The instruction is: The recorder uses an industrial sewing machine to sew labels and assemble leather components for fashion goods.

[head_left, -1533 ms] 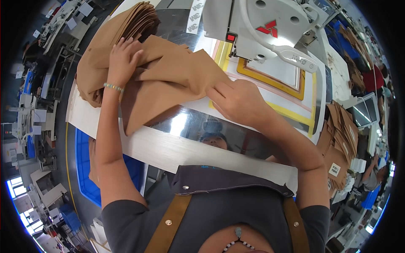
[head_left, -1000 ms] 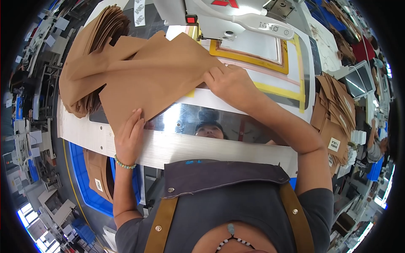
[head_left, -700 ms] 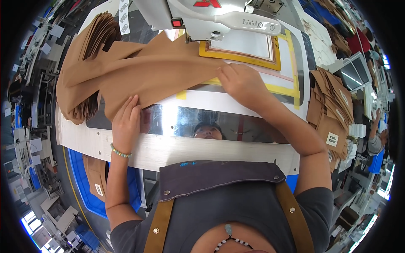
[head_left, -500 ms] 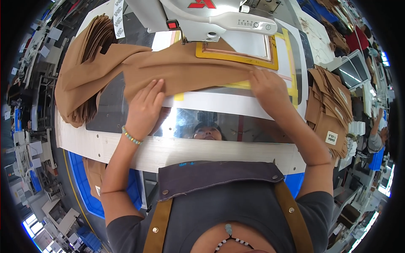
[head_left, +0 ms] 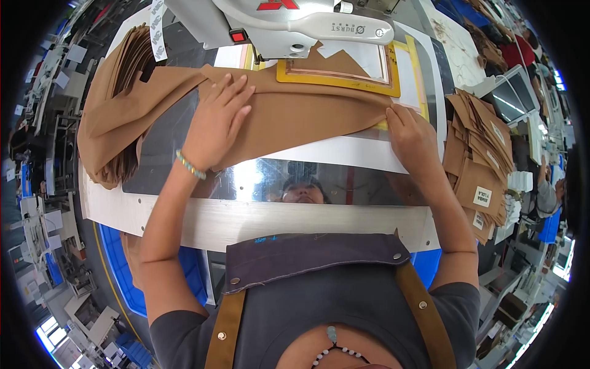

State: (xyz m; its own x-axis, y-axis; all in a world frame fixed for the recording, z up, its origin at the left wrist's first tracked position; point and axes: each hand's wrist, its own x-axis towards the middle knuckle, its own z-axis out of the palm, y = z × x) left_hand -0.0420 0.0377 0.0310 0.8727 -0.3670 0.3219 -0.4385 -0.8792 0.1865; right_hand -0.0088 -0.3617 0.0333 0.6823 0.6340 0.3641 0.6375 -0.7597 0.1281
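Observation:
A wide piece of brown fabric [head_left: 301, 117] lies across the work surface under the machine head [head_left: 276, 40], one part of it beneath a yellow rectangular frame [head_left: 335, 85]. My left hand [head_left: 215, 120] rests flat on the fabric's left part, fingers stretched out and a little apart. At the fabric's right corner, my right hand [head_left: 413, 135] is closed in a pinch on the edge. On the left, a thick folded stack of brown fabric [head_left: 104, 117] adjoins this piece; where they join is hard to make out.
A shiny metal plate [head_left: 258, 181] runs along the table's pale front edge [head_left: 215, 222]. To the right hangs a pile of brown pieces with white labels [head_left: 473, 154]. Below the table at left is a blue bin [head_left: 117, 264]. A white handle-like part [head_left: 344, 29] juts from the machine.
My left hand has slid farther from me over the fabric and spread flatter. The right hand has moved rightward with the corner. The fabric lies smoother, its near edge closer to me.

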